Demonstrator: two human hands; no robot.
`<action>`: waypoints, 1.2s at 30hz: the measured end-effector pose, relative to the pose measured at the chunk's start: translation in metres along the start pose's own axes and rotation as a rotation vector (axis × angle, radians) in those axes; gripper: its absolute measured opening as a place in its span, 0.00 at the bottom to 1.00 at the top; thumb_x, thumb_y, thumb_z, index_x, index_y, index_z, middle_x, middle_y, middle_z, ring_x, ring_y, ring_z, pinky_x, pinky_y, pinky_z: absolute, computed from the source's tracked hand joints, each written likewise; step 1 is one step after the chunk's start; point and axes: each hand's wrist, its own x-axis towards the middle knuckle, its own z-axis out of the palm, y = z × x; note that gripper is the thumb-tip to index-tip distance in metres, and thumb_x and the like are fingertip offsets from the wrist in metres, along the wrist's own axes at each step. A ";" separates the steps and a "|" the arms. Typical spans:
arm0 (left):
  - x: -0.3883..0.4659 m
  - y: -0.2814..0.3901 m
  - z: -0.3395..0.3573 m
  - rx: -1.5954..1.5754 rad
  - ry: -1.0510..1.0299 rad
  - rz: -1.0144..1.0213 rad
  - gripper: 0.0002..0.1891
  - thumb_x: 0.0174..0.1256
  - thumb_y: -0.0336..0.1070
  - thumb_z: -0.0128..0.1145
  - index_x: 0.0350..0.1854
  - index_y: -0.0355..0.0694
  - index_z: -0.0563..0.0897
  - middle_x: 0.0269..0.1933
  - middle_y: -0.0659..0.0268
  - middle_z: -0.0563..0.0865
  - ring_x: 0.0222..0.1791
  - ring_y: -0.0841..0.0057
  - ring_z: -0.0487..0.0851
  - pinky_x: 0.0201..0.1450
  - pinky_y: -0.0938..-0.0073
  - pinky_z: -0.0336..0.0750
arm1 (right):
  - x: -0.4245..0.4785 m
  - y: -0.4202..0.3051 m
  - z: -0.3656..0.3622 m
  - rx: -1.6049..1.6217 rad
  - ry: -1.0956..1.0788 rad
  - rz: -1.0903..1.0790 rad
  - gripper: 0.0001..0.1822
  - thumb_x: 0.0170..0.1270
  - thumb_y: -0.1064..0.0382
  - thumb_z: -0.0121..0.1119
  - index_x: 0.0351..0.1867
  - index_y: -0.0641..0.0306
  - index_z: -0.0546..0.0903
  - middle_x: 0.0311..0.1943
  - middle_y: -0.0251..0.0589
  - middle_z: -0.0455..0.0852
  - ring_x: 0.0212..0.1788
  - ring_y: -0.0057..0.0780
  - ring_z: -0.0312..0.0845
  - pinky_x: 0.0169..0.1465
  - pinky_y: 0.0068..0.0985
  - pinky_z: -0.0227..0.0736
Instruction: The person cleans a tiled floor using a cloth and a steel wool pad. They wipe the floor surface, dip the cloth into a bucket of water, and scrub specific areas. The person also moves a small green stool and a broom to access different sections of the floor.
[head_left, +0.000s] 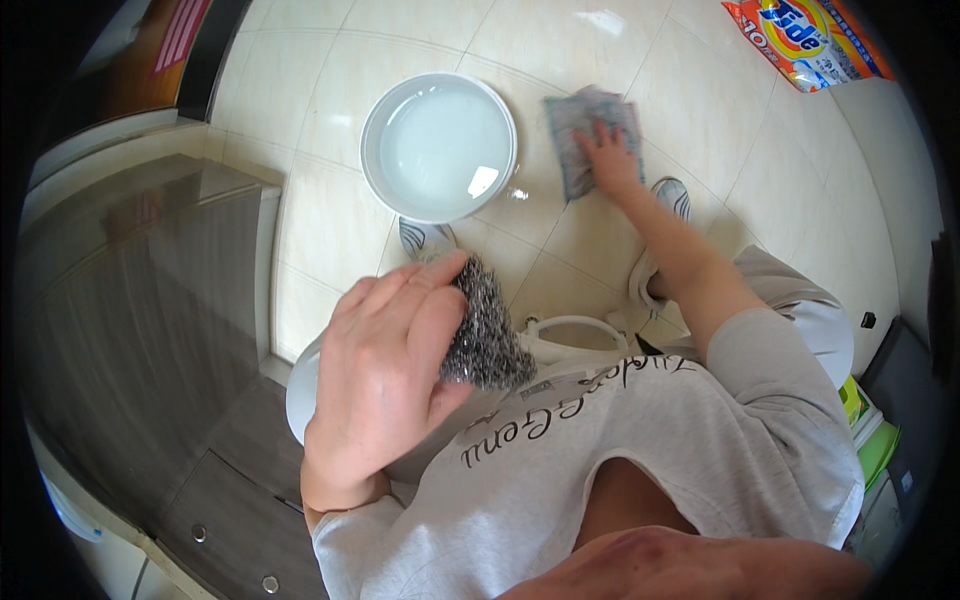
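Observation:
My left hand (382, 360) is raised in front of my chest, its fingers and thumb closed around a dark, silvery, wiry scouring pad (487, 330). Further out at the right, my right hand (611, 157) presses with spread fingers on a grey checked cloth (577, 169) that lies spread on the tiled floor; hand and cloth are slightly blurred. A round white basin (367, 161) of clear water stands on the floor to the left of the cloth, just beyond my left shoe.
My shoes (424, 236) rest on the pale floor tiles (487, 255). A dark wood-grain cabinet (157, 277) fills the left side. A Tide detergent bag (802, 37) stands at the upper right. A white curved handle (577, 322) shows between my legs, and green items (877, 450) at the right edge.

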 end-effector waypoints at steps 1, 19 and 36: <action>-0.002 0.000 0.002 0.005 0.001 0.002 0.25 0.24 0.28 0.67 0.35 0.34 0.76 0.50 0.53 0.82 0.48 0.58 0.79 0.45 0.64 0.72 | -0.002 0.018 0.005 0.064 0.010 0.083 0.32 0.62 0.62 0.51 0.68 0.34 0.61 0.72 0.42 0.53 0.71 0.53 0.48 0.59 0.57 0.62; -0.020 0.005 0.004 0.005 0.018 0.008 0.26 0.26 0.27 0.69 0.37 0.35 0.76 0.51 0.56 0.81 0.49 0.60 0.79 0.47 0.65 0.72 | -0.092 -0.097 0.053 -0.063 -0.077 -0.661 0.29 0.57 0.60 0.55 0.62 0.36 0.70 0.70 0.37 0.58 0.72 0.48 0.48 0.56 0.56 0.66; -0.029 0.003 0.000 -0.001 0.017 -0.014 0.26 0.26 0.28 0.69 0.37 0.36 0.76 0.51 0.55 0.81 0.49 0.60 0.78 0.46 0.65 0.71 | -0.131 -0.074 0.057 -0.189 -0.130 -0.284 0.31 0.59 0.63 0.53 0.67 0.46 0.64 0.71 0.49 0.52 0.71 0.57 0.47 0.54 0.56 0.67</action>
